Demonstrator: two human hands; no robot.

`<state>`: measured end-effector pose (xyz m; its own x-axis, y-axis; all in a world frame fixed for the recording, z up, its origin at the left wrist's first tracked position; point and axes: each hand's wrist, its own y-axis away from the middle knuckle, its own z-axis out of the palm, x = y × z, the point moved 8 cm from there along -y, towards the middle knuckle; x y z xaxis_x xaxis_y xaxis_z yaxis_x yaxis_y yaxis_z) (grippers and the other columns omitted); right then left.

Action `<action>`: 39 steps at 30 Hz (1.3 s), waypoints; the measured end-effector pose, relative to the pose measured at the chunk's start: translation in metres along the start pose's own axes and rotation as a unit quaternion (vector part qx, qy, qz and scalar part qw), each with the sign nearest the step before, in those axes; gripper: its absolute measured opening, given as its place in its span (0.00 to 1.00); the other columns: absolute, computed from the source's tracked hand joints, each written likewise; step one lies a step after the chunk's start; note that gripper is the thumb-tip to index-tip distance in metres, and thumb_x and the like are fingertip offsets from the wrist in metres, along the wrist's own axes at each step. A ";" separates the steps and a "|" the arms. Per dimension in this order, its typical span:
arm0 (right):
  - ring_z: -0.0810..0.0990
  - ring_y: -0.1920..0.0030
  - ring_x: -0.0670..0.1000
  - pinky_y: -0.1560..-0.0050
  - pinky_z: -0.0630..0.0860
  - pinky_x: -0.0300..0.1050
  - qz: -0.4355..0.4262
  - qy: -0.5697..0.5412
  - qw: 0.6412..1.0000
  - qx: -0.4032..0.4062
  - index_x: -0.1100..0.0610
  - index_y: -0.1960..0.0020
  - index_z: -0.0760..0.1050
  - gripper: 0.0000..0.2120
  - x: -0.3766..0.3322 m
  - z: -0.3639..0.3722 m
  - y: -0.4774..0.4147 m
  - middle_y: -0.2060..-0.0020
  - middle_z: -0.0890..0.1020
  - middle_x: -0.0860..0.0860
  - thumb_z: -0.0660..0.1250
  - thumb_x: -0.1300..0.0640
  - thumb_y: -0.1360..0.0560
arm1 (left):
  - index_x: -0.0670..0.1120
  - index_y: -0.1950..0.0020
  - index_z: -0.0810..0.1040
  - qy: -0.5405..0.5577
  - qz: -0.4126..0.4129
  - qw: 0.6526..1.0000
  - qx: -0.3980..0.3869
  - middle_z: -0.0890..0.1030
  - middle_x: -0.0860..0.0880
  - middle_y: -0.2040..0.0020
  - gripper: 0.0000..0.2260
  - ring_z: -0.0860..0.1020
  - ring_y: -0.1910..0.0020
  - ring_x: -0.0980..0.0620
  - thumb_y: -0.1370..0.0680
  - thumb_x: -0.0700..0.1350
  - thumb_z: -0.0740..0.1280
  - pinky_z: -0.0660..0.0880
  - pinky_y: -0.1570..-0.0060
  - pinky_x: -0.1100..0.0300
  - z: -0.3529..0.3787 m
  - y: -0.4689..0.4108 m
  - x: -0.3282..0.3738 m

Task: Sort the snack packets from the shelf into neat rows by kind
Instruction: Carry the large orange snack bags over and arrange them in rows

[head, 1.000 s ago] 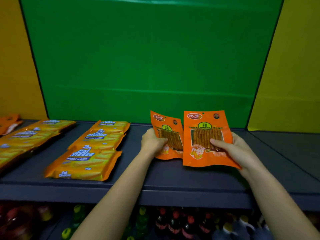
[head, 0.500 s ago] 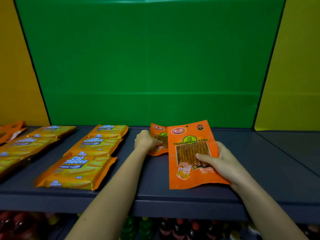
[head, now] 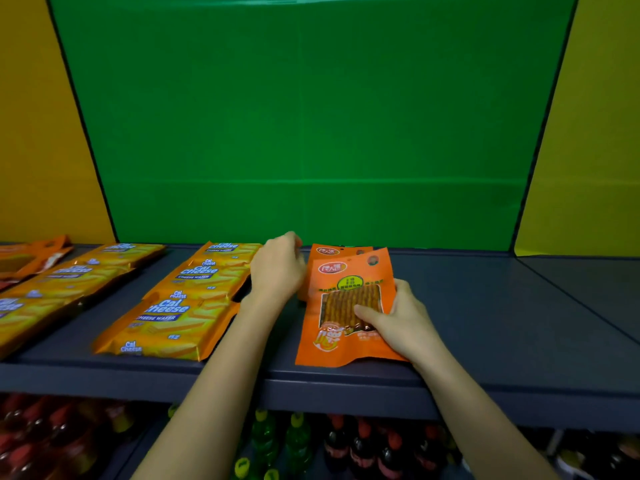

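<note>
Two orange snack-stick packets lie on the dark shelf. The front packet lies flat near the shelf's front edge, with my right hand gripping its right side, thumb across its window. The rear packet sits behind it, mostly covered; my left hand rests curled at its left edge, and whether it grips the packet is unclear. A row of Cal Cheese wafer packets runs front to back just left of my left hand.
A second row of Cal Cheese packets lies further left, with more orange packets at the far left. Bare shelf stretches to the right. Green backboard behind. Bottles stand on the level below.
Both orange packets came down from upright to the shelf. The right-hand packet moved left and now overlaps the rear one. My left hand shifted to the rear packet's left edge.
</note>
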<state>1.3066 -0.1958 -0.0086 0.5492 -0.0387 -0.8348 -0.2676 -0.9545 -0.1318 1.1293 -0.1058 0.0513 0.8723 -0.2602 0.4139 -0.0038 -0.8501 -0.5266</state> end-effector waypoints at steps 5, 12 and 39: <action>0.70 0.37 0.56 0.43 0.70 0.49 -0.015 0.161 0.987 0.021 0.58 0.35 0.64 0.29 0.000 0.003 0.006 0.40 0.75 0.55 0.67 0.43 0.28 | 0.45 0.40 0.74 -0.090 0.043 0.995 -0.014 0.80 0.42 0.44 0.13 0.76 0.43 0.39 0.23 0.44 0.60 0.73 0.50 0.51 -0.021 0.022 -0.009; 0.64 0.32 0.56 0.38 0.67 0.50 -0.108 0.339 0.932 0.068 0.58 0.31 0.63 0.28 -0.033 -0.003 0.023 0.32 0.66 0.54 0.55 0.40 0.23 | 0.46 0.42 0.74 -0.135 0.029 0.990 0.034 0.80 0.45 0.44 0.11 0.76 0.43 0.41 0.24 0.46 0.62 0.73 0.50 0.52 -0.068 0.058 -0.053; 0.75 0.40 0.46 0.44 0.74 0.45 -0.443 0.128 0.871 -0.168 0.45 0.39 0.72 0.14 -0.310 0.398 0.217 0.43 0.78 0.41 0.62 0.49 0.24 | 0.43 0.57 0.80 -0.354 -0.166 0.917 0.076 0.82 0.45 0.65 0.05 0.80 0.68 0.43 0.30 0.43 0.71 0.72 0.72 0.59 -0.384 0.301 -0.445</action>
<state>0.7637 -0.2730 0.0087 0.5925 0.7342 -0.3316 0.5747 -0.6737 -0.4647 0.5524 -0.4221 -0.0058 0.9121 0.4097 0.0121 0.3407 -0.7413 -0.5783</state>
